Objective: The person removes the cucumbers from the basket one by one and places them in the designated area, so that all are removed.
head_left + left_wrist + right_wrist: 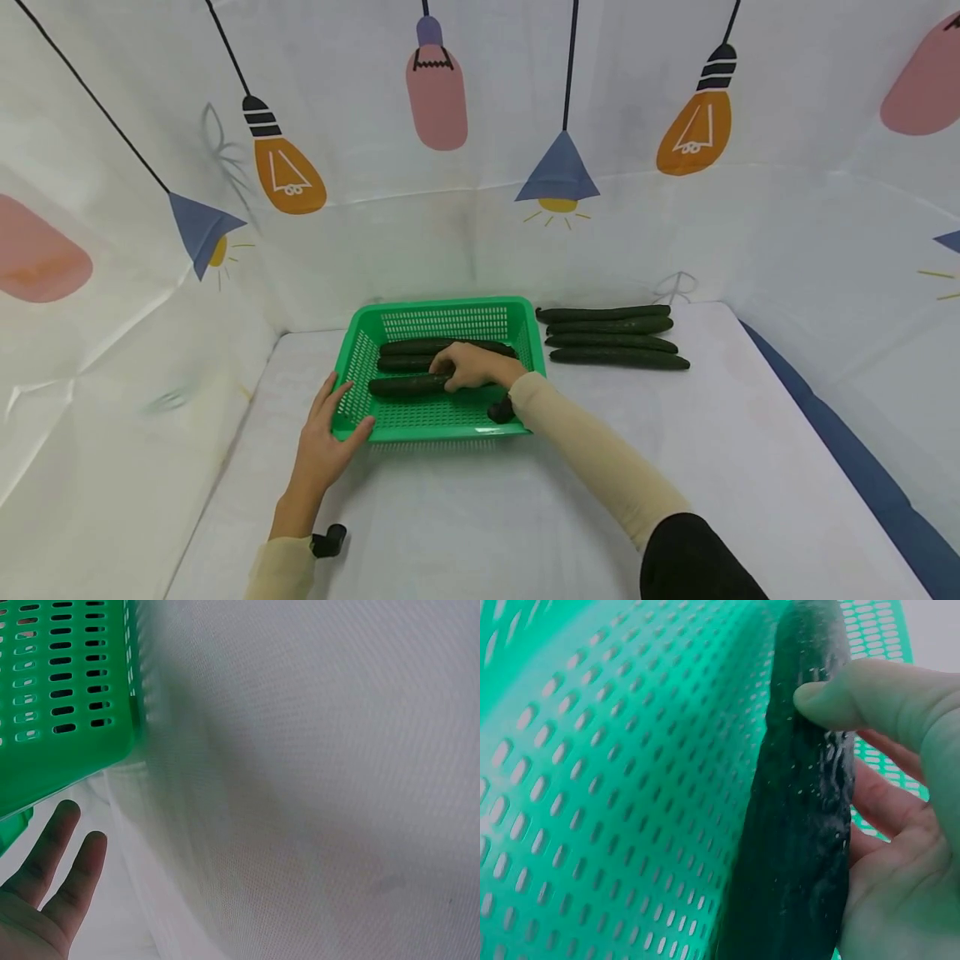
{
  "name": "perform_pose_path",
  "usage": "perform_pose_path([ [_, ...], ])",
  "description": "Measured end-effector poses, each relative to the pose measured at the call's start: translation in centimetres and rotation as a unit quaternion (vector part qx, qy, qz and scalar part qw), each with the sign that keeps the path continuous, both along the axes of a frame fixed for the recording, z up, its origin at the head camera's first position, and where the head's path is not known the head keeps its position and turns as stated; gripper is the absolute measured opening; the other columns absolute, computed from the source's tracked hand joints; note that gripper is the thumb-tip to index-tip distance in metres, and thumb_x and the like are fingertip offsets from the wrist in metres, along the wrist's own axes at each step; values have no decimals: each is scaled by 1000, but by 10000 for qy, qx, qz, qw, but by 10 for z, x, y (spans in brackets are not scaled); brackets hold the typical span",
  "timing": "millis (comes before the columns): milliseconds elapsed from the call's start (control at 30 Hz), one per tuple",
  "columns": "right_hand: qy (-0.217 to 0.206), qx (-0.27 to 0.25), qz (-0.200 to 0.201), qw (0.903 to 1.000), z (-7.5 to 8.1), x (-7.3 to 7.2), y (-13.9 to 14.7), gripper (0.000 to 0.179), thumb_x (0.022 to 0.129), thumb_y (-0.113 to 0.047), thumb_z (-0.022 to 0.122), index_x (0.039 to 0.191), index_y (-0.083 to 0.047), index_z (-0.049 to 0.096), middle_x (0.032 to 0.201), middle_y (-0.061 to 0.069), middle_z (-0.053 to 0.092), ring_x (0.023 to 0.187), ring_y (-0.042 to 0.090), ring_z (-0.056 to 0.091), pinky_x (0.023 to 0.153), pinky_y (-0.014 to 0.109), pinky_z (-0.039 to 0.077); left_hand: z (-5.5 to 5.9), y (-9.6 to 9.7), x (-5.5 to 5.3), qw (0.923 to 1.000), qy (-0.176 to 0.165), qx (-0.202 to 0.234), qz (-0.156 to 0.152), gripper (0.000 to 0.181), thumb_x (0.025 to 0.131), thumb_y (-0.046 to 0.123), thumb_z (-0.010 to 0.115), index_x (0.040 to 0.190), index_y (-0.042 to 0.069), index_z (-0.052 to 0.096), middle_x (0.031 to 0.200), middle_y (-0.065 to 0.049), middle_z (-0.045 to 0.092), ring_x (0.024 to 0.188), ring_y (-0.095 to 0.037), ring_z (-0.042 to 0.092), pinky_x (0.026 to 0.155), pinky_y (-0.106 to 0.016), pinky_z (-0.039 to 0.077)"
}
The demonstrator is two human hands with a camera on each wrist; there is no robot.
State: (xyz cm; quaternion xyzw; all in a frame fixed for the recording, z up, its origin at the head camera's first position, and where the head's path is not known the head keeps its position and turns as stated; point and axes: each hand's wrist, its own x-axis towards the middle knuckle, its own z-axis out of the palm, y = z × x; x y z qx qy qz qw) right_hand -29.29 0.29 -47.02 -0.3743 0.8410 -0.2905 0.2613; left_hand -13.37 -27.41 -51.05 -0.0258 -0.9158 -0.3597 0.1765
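Observation:
A green plastic basket [442,433] with slotted sides stands on the white-covered table. Inside it my right hand [472,367] grips a dark green cucumber [405,386], the nearest of three lying crosswise there. In the right wrist view, the thumb [825,705] presses one side of this cucumber [799,825] and the fingers curl behind it. Two more cucumbers [401,364] lie just beyond, partly covered by the right hand. At the basket's front left corner is my left hand [326,442], its fingers spread and straight, holding nothing.
Right of the basket, several cucumbers [618,358] lie side by side in a stack of rows on the table [480,517]. A white curtain [472,233] printed with lamps hangs behind and along both sides. Small black wrist cameras sit on both wrists.

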Motion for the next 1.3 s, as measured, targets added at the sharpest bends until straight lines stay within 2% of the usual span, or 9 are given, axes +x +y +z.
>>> perform_pose_path([
  [167,37,-165,69,9998,5,-3,4,40,97,-10,70,136,-14,65,135,5,64,120,19,61,96,33,54,-1,0,1,10000,25,20,13,73,88,31,80,152,10,50,169,-10,29,153,-41,30,110,-72,35],
  [500,140,-367,174,9991,31,-7,13,41,97,-10,69,138,-13,65,136,4,65,119,18,62,97,33,54,-2,0,1,10000,-20,47,39,73,88,32,80,152,11,50,169,-10,29,153,-40,30,110,-72,35],
  [633,61,-494,31,9988,41,-9,20,41,97,-9,70,138,-13,65,135,4,66,119,19,63,98,34,54,-2,1,1,10000,10,70,36,72,88,31,80,150,11,51,169,-11,29,153,-41,30,111,-71,35],
  [767,166,-592,-64,9981,54,-8,30,41,98,-11,69,138,-13,65,138,5,65,122,22,62,101,36,53,-1,1,2,10000,46,80,35,70,88,31,80,149,10,52,168,-11,30,153,-41,31,111,-71,36],
  [1000,325,-794,-393,9955,75,1,58,42,98,-10,69,140,-12,64,142,6,63,127,26,59,104,39,52,-3,1,-1,9999,54,101,27,71,88,31,80,150,10,52,169,-9,29,153,-39,30,112,-70,35],
  [1300,239,-1016,-814,9912,85,12,96,42,98,-11,68,139,-13,64,142,6,62,129,27,58,103,44,52,-2,2,-1,9999,75,36,57,71,88,31,80,149,9,52,168,-11,30,152,-41,32,112,-70,36],
])
